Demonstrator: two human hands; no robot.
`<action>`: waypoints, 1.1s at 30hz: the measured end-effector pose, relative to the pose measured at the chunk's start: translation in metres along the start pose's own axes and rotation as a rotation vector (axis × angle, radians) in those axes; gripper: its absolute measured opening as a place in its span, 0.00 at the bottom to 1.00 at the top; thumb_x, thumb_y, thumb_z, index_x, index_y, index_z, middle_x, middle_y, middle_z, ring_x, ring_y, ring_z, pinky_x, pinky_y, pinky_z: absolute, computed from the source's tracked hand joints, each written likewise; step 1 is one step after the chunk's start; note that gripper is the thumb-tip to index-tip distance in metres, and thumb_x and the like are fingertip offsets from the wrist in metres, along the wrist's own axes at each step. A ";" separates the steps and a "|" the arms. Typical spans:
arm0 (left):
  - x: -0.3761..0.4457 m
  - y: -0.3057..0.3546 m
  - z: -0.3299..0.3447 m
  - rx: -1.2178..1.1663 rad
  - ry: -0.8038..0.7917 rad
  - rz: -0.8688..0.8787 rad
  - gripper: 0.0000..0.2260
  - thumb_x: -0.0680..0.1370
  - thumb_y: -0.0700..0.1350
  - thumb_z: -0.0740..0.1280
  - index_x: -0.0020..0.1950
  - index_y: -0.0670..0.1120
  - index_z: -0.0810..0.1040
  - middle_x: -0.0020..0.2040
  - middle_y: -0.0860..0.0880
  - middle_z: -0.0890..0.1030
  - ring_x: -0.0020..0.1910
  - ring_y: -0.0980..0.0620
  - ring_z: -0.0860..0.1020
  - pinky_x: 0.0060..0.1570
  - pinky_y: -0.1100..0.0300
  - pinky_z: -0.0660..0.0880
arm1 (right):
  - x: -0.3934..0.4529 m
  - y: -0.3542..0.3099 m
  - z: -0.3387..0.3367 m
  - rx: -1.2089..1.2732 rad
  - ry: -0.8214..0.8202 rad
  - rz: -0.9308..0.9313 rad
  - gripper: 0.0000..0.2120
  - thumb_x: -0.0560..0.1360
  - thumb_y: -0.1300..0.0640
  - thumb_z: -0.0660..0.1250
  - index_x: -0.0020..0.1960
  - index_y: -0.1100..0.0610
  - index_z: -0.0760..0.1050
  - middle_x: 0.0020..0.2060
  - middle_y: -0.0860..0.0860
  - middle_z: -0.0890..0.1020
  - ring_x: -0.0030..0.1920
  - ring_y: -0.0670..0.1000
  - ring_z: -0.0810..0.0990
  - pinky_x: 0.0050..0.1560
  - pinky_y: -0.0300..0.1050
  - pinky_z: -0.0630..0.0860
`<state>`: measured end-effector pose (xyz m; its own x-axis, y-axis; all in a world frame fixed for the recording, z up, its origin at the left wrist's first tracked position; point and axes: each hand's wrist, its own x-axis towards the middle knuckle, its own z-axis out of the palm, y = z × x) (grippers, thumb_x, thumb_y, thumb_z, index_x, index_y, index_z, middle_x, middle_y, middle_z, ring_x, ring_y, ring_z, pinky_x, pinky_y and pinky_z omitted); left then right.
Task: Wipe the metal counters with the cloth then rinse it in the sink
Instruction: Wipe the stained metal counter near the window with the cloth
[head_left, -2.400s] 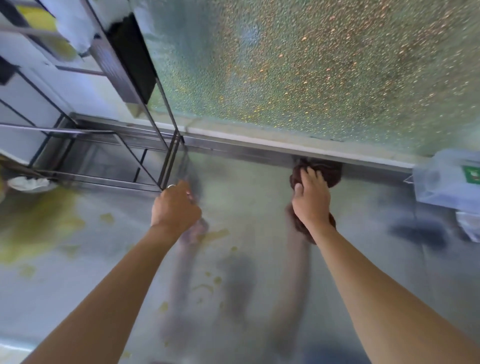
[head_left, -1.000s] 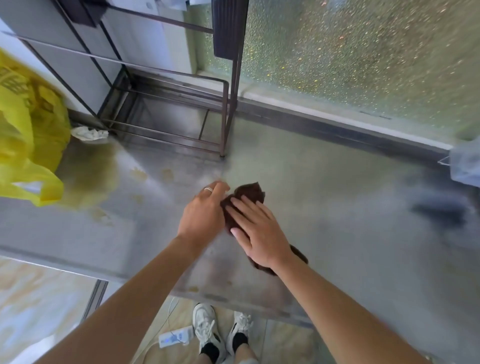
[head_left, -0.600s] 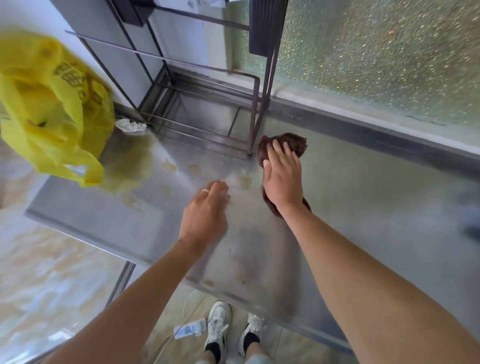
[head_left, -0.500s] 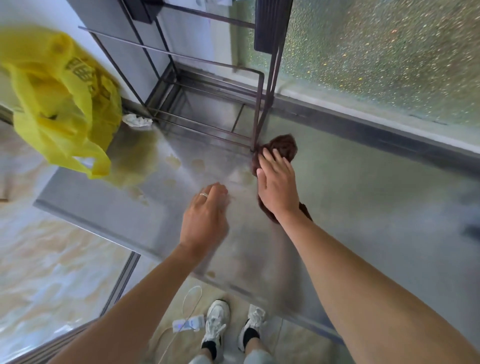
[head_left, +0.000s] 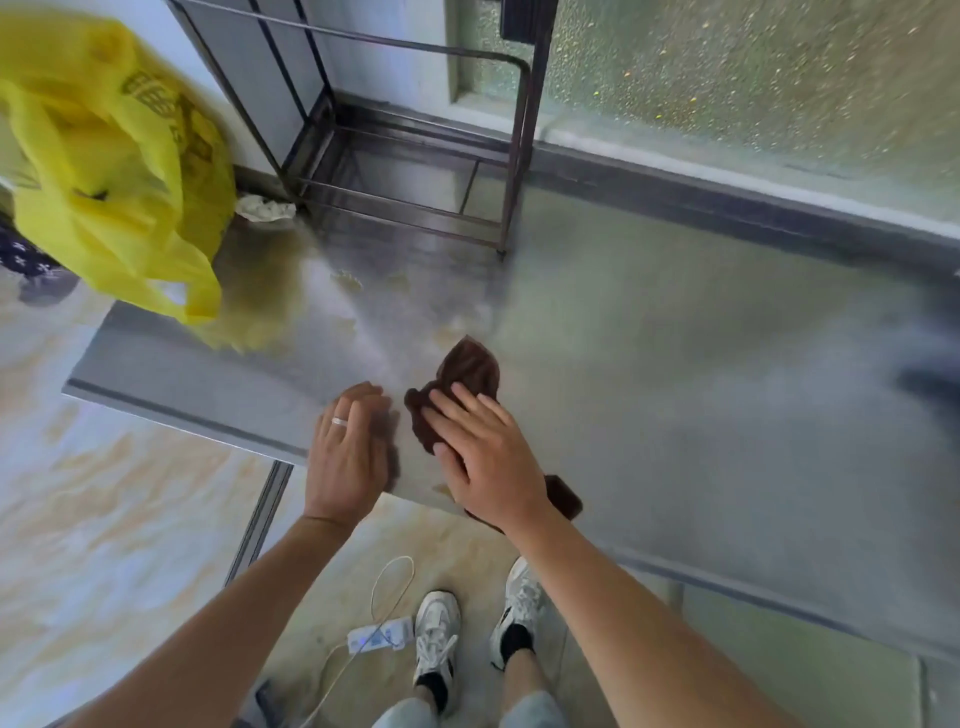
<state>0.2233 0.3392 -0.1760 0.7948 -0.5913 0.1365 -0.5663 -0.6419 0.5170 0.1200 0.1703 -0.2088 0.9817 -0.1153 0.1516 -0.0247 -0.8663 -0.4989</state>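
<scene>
On counter (head_left: 675, 364), crumpled brown cloth (head_left: 465, 371), right hand (head_left: 488, 457) flat

This looks like a working back-of-house kitchen or food-prep room: a long bare stainless-steel counter (head_left: 675, 389) runs along a wall, smeared with yellowish stains (head_left: 348, 280) at its far left. Behind it sits a frosted, pebbled glass window (head_left: 753, 78) above a raised metal backsplash edge, and a plain steel wire rack (head_left: 415, 171) stands on the counter's far left corner. A yellow plastic shopping bag (head_left: 114, 171) hangs at the left end, the floor below is glossy marbled tile (head_left: 104, 519), and a white power strip (head_left: 378, 635) with its cord lies loose on it near the person's sneakers (head_left: 436, 639).
</scene>
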 end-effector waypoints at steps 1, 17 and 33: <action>-0.001 -0.002 -0.001 -0.008 -0.004 0.007 0.14 0.75 0.38 0.57 0.57 0.38 0.77 0.61 0.41 0.77 0.60 0.38 0.75 0.60 0.46 0.72 | -0.008 -0.004 0.000 0.000 -0.008 -0.011 0.20 0.83 0.54 0.59 0.74 0.53 0.73 0.76 0.48 0.71 0.79 0.50 0.62 0.79 0.51 0.59; 0.017 -0.015 0.004 -0.090 -0.050 0.059 0.15 0.75 0.38 0.56 0.57 0.36 0.76 0.62 0.39 0.76 0.63 0.38 0.73 0.63 0.48 0.69 | -0.040 -0.027 0.009 -0.231 0.418 0.952 0.23 0.85 0.55 0.55 0.78 0.62 0.65 0.78 0.58 0.66 0.80 0.59 0.60 0.78 0.60 0.59; 0.042 -0.056 -0.022 -0.161 0.062 0.037 0.17 0.72 0.37 0.55 0.56 0.36 0.76 0.61 0.40 0.77 0.65 0.41 0.73 0.63 0.50 0.69 | 0.115 -0.069 0.064 -0.178 0.444 0.928 0.25 0.84 0.53 0.54 0.78 0.62 0.65 0.79 0.58 0.65 0.80 0.59 0.59 0.79 0.56 0.56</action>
<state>0.2931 0.3611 -0.1802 0.7891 -0.5783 0.2072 -0.5568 -0.5310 0.6388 0.2463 0.2476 -0.2115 0.4060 -0.9093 0.0910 -0.7966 -0.4009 -0.4523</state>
